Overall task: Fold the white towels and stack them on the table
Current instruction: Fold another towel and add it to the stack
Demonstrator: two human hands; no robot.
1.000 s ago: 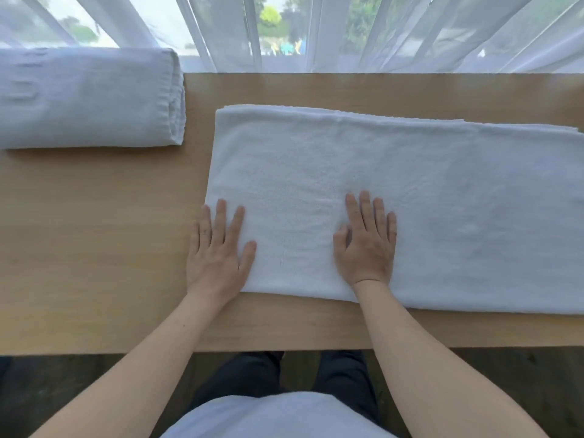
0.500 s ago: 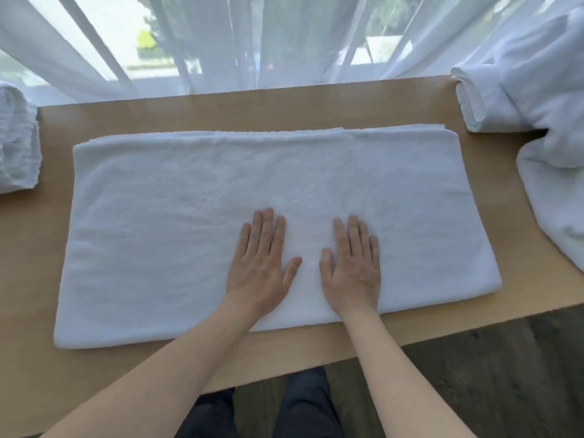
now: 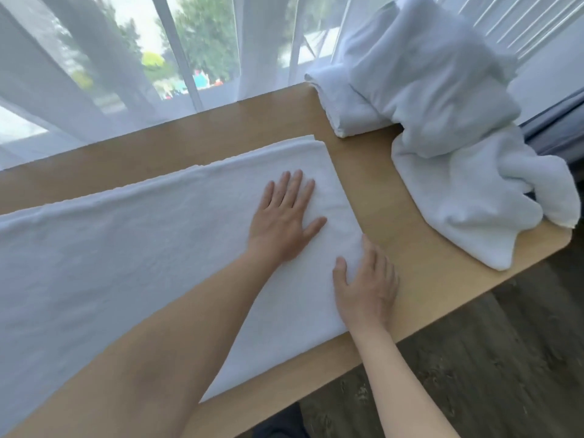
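The left hand point(image 3: 286, 221) is laid flat, palm down, on the folded towel point(image 3: 132, 257), with the fingers spread and nothing gripped. The right hand point(image 3: 366, 286) is placed just to its right and nearer, also flat and open, at the towel's right edge; its thumb is pressed on the cloth, and its fingers are seen along the edge, partly over the bare wood. Nothing is held in either hand. Both forearms are extended from the near side, the left one crossing over the towel.

The folded towel is spread as a long white band across the wooden table point(image 3: 376, 184), running off the left of the view; its far edge shows layered folds and its right end is cut off squarely near the two hands.

To the far right, well apart from the hands, a heap of unfolded white towels point(image 3: 442, 128) is piled on the table's right corner, with one part draped down towards the near right edge. Behind the table, sheer white curtains point(image 3: 94, 74) are hung before a window, through which greenery is seen. A dark wood floor point(image 3: 474, 374) is visible below the table's near edge.
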